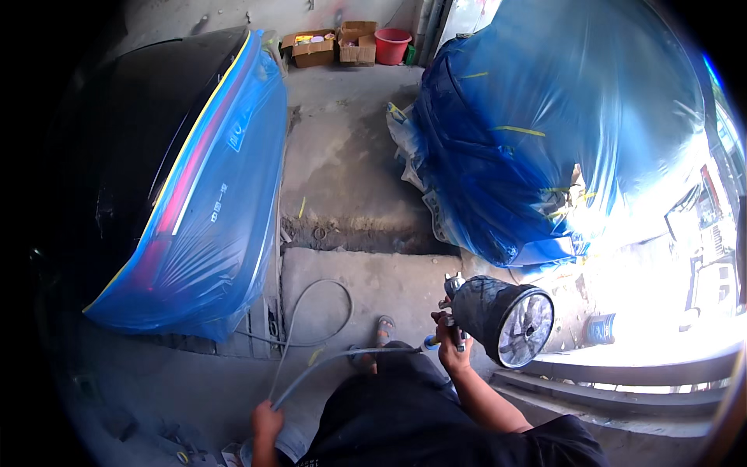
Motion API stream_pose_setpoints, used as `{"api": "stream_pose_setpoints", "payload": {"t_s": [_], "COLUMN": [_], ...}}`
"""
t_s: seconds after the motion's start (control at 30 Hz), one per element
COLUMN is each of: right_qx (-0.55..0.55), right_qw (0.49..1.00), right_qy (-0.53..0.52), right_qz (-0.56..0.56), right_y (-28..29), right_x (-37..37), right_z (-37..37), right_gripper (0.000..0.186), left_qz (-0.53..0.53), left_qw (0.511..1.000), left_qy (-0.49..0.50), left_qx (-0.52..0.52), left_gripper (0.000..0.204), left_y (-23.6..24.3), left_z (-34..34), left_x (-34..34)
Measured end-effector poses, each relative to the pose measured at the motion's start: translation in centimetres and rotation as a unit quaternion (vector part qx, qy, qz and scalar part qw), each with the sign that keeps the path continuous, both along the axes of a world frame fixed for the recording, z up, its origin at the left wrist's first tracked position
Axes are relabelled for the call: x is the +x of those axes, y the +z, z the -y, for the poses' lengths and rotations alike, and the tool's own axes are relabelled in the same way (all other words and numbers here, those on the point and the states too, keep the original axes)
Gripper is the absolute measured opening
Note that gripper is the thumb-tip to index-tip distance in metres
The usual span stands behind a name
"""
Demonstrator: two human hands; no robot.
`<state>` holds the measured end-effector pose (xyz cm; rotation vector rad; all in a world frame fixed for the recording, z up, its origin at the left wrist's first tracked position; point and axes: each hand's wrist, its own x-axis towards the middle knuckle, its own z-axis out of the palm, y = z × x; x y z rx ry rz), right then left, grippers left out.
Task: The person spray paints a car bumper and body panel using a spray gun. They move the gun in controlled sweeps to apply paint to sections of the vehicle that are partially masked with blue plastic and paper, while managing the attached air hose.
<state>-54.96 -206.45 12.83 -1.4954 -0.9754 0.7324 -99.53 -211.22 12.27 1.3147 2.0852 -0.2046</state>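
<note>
My right hand [454,354] is wrapped round the handle of a paint spray gun [454,289], held out in front of my right side. A large dark cup [486,311] with a pale round lid sits on the gun, tilted over to the right. From the gun's handle a grey air hose [334,359] runs left across my body. Lower left, my left hand [268,420] is closed round that hose. Beyond my left hand the hose makes a loose loop above the floor. Part of the right fingers is hidden behind the handle.
To the left stands a black car panel [148,117] edged by blue masking film [226,202]. A film-covered car [560,117] fills the far right. Cardboard boxes [313,53] and a red bucket [392,47] stand by the back wall. A floor channel [366,236] crosses ahead; a can [600,329] sits right.
</note>
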Motion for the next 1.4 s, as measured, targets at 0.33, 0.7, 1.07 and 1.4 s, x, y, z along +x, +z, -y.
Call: {"api": "stream_pose_setpoints", "payload": {"t_s": [0.33, 0.7, 1.07, 1.4], "right_qx": [-0.104, -0.138, -0.208, -0.188], "right_qw": [0.985, 0.949, 0.907, 0.902], "right_qy": [0.072, -0.039, -0.161, -0.199], "right_qz": [0.118, 0.28, 0.328, 0.334], "right_y": [-1.0, -3.8, -3.9, -6.5], "right_x": [-5.2, -19.0, -33.0, -40.0], "right_z": [-0.7, 8.9, 21.6, 27.2], "right_gripper": [0.023, 0.025, 0.029, 0.033], "left_qz": [-0.064, -0.004, 0.035, 0.092], "left_qw": [0.957, 0.815, 0.806, 0.444], "left_qy": [-0.271, -0.551, -0.577, -0.866], "left_qx": [0.087, 0.178, 0.123, 0.211], "left_gripper": [0.018, 0.024, 0.022, 0.024], "left_y": [-7.9, -17.5, -23.5, -21.8], "left_z": [-2.5, -7.4, -10.9, -15.2], "left_x": [-10.5, -27.8, -36.6, -40.3]}}
